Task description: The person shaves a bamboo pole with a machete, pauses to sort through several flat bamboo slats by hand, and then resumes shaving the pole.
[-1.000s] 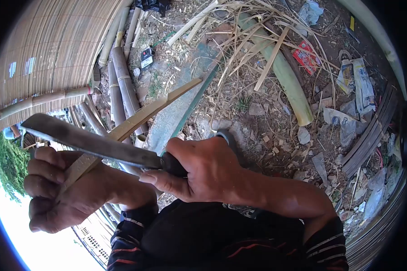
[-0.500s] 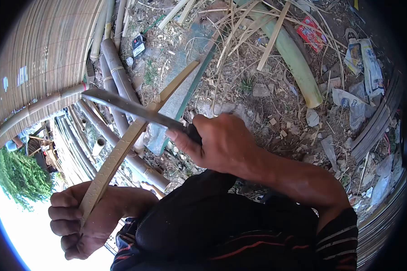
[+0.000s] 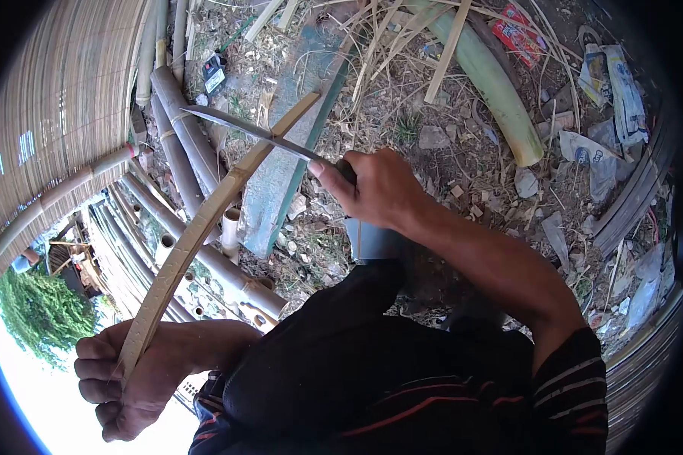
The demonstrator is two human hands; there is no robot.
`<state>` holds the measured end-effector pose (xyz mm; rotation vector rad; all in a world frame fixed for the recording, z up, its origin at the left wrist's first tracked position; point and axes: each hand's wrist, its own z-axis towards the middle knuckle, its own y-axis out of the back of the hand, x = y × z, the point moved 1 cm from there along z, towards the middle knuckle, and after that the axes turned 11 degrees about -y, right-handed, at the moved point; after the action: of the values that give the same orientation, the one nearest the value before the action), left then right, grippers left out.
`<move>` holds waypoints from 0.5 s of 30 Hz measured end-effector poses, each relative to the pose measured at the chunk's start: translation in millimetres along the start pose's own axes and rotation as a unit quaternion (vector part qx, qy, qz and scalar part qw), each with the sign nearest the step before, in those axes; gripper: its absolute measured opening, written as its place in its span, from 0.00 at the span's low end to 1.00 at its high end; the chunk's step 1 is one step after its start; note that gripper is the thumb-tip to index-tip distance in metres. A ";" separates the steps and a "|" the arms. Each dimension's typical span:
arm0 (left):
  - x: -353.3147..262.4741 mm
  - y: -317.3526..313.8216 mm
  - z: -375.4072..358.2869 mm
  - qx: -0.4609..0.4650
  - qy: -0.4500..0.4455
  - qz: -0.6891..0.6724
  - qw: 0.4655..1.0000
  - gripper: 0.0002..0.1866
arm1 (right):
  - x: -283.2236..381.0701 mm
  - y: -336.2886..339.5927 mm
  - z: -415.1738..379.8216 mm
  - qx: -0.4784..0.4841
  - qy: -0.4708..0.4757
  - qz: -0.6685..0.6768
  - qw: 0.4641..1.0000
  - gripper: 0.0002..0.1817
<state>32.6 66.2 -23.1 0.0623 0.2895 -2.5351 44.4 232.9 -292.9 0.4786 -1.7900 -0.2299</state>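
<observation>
My left hand (image 3: 133,379), palm up at the lower left, has its fingers curled round the near end of a long split bamboo strip (image 3: 186,243). The strip slants up and away to the right. In my right hand (image 3: 379,186) is the dark handle of a long knife (image 3: 235,124). Its blade lies across the strip close to the far end, pointing left. A pale shaving (image 3: 264,110) stands up by the blade. Under the strip's far end a bluish-green board (image 3: 269,205) rests on the ground.
A thick green bamboo pole (image 3: 501,102) lies at the upper right beside thin bamboo strips (image 3: 448,53). Brown bamboo poles (image 3: 197,144) and a slatted bamboo screen (image 3: 68,98) are on the left. Chips and plastic wrappers (image 3: 626,98) litter the ground.
The knife has slid along the strip towards its far end, with my right hand moving up and right. The strip and my left hand have shifted slightly left.
</observation>
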 end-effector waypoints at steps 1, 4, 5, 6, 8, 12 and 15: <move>1.1 -0.4 -0.5 -0.010 -0.014 0.031 0.999 0.19 | 10.7 7.1 -16.7 0.003 0.047 0.027 0.999 0.35; 5.1 -0.3 -0.3 -0.033 -0.029 0.051 0.998 0.17 | -8.3 3.9 -15.5 0.003 0.182 0.075 0.980 0.37; 6.9 1.5 2.0 -0.028 -0.013 0.057 0.998 0.17 | -31.0 -4.4 5.8 0.021 0.070 0.031 0.997 0.36; 9.7 2.5 3.1 -0.027 0.003 0.058 0.998 0.17 | -44.9 -5.5 16.4 0.034 -0.043 -0.015 0.998 0.35; 16.4 5.9 4.2 -0.021 0.016 0.051 0.998 0.17 | -14.3 15.2 5.9 0.072 -0.087 -0.026 0.993 0.37; 15.8 5.1 3.5 -0.061 0.004 0.055 0.997 0.16 | -42.7 15.6 3.0 0.036 -0.017 -0.037 0.999 0.37; 11.9 -4.6 1.0 -0.051 0.010 0.077 0.996 0.16 | -46.4 22.0 7.9 0.032 -0.127 -0.091 0.987 0.36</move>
<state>20.2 63.2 -22.5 0.0665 0.4065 -2.3651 42.0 272.1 -326.9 0.6853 -2.0082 -0.3740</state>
